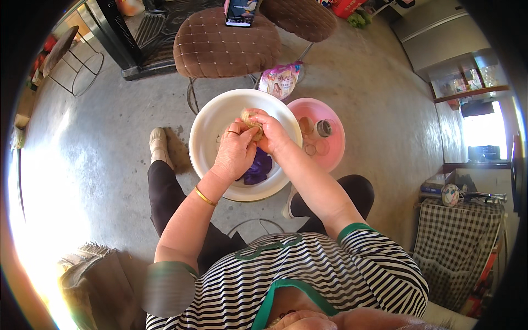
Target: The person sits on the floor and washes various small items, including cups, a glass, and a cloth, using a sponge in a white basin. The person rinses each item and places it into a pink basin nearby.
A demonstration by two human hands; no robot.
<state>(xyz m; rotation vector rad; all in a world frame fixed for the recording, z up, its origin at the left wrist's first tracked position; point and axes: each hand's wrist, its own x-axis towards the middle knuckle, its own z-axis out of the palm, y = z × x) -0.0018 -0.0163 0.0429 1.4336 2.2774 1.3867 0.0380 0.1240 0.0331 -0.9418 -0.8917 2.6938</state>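
Observation:
Over a white basin (pixel 206 123), my left hand (pixel 237 150) and my right hand (pixel 270 132) meet around a yellowish, crumpled, fibrous thing (pixel 252 123), perhaps a scrubber or cloth. My left fingers press on its near side, and my right hand wraps its far and right side. A ring and a gold bangle are on the left hand and wrist. Beneath the hands, a dark purple cloth or bag (pixel 259 169) lies in the basin. My hands partly hide both things.
A pink basin (pixel 336 144) with jars or glasses (pixel 324 128) stands at the right of the white one. Beyond are a printed bag (pixel 280 80) and a padded brown stool (pixel 227 45) bearing a phone (pixel 241 13). A checked cloth-covered stand (pixel 453 247) is at the right.

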